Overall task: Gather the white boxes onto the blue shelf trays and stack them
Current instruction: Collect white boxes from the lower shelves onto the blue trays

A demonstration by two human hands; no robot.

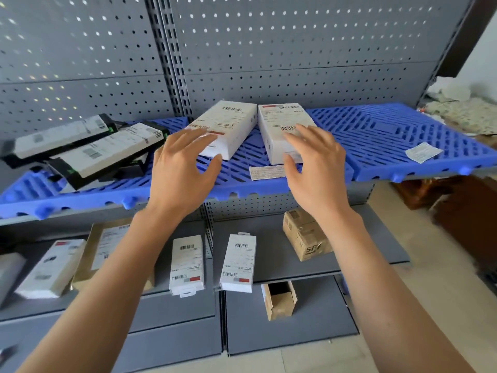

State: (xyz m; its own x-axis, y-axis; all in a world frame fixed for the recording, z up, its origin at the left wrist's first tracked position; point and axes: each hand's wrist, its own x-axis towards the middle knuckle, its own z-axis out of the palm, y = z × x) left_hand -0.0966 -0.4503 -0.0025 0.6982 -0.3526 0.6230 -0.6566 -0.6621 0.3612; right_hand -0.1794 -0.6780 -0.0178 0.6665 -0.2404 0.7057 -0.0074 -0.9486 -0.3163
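1. Status: partly done. 2 white rectangular cardboard boxes w/ barcode labels sit on the blue slotted plastic shelf trays point(376, 135), side by side, not stacked: left one point(228, 127), right one point(282, 125).
2. Left hand point(180, 168): fingers spread, holding nothing, hovering just in front of left box; contact w/ it can't tell.
3. Right hand point(314, 162): open, fingers spread, over near end of right box; looks like it touches, no grip visible.
4. Still off the trays, on grey metal shelf point(269, 254) below them: 2 white hang-tab boxes point(187, 265) point(238, 262) under the tray front edge, plus 1 white box point(51, 267) far left below trays. So at least 3 left to gather, then stacking.
5. Other counts: 2 black-edged flat boxes w/ white labels point(88, 146) on trays' left end; 2 loose paper slips point(266, 172) point(422, 152) on trays; 2 small brown cartons point(306, 235) point(279, 300) below; 1 flat tan package point(107, 246) below, partly hidden by left arm.
6. Guess: next is stacking the 2 tray boxes.
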